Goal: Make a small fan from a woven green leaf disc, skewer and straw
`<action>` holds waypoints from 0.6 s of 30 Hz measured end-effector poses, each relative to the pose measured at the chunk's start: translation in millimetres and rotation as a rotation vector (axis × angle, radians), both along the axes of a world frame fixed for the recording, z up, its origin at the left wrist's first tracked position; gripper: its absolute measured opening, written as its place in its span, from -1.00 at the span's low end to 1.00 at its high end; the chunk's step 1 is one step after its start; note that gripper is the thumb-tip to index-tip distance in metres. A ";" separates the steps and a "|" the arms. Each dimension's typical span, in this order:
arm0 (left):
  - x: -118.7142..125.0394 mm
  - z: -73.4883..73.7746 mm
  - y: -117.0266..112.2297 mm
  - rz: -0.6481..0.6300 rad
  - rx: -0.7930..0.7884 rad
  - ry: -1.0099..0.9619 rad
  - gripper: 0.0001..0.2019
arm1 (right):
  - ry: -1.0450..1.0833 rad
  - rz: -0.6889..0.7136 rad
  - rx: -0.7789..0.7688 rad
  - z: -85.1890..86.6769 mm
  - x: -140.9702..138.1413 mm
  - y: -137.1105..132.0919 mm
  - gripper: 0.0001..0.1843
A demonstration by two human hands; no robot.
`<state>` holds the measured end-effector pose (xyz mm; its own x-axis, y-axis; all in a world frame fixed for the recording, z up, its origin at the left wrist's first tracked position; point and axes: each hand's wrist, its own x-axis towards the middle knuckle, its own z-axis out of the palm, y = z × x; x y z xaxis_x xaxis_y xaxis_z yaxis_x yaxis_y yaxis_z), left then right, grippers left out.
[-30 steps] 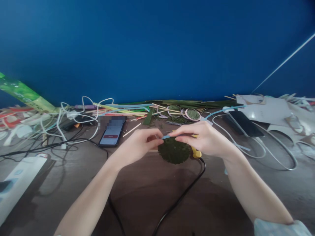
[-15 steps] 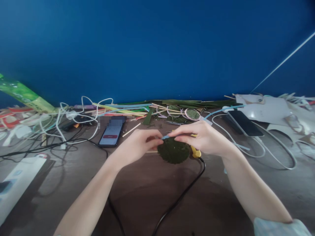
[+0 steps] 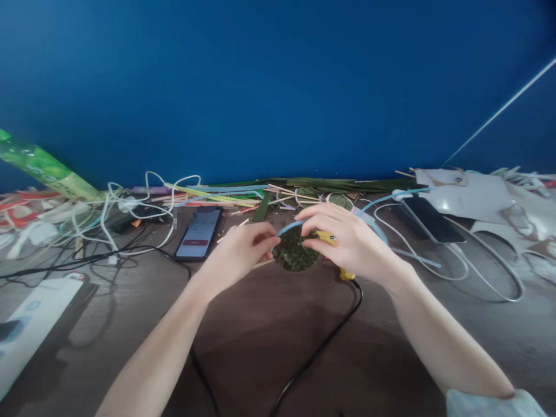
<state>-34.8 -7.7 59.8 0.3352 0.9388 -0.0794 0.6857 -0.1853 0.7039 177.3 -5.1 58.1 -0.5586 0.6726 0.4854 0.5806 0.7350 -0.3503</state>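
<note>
- While both forearms are reaching forward from the near side, two bare hands are meeting over the middle of the dark brown table (image 3: 243, 336).
- Left hand (image 3: 243, 249): the wrist is bending inward, and thumb and forefinger are pinching nearly closed on the left end of one light blue, narrow flat strip (image 3: 287, 228), just at the disc's edge.
- Right hand (image 3: 347, 237): the back is facing up, and the fingers are curling with their tips apart from the thumb. The forefinger is touching the strip; whether the hand is gripping the disc, I cannot tell.
- One dark green, round leafy disc (image 3: 296, 255) is sitting between the hands, below the strip.
- One yellow-handled tool (image 3: 346, 274) is lying partly hidden under the right hand; one black cord (image 3: 319, 347) is trailing from it.
- Two pale-rimmed green rounds (image 3: 341, 201) are lying behind the hands.
- Two phones are lying flat: one black phone with a lit screen (image 3: 197, 234) at left, one black phone with a dark screen (image 3: 430, 219) at right.
- One white power strip (image 3: 41, 315) and one green plastic bottle (image 3: 43, 168) are occupying the left side, the bottle leaning.
</note>
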 end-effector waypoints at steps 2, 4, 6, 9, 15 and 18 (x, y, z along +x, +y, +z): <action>-0.4 -0.8 0.8 0.001 -0.015 -0.035 -0.77 | -0.026 -0.014 0.040 -2.1 -2.9 0.2 -0.95; -0.5 -0.9 1.0 -0.014 -0.039 -0.073 -0.76 | -0.029 -0.030 0.071 -4.4 -5.6 0.5 -0.94; -0.4 -0.7 0.8 -0.033 -0.070 -0.107 -0.75 | -0.024 -0.034 0.089 -6.0 -7.6 0.8 -0.96; -0.2 -0.7 0.6 -0.046 -0.091 -0.143 -0.75 | -0.037 -0.027 0.104 -6.6 -9.1 1.0 -0.93; -0.3 -0.9 1.7 -0.037 -0.103 -0.162 -0.76 | -0.063 -0.067 0.104 -2.1 -8.9 0.2 -0.89; -0.6 -0.7 2.3 -0.015 -0.116 -0.170 -0.76 | -0.033 -0.131 0.107 0.4 -5.5 0.8 -0.88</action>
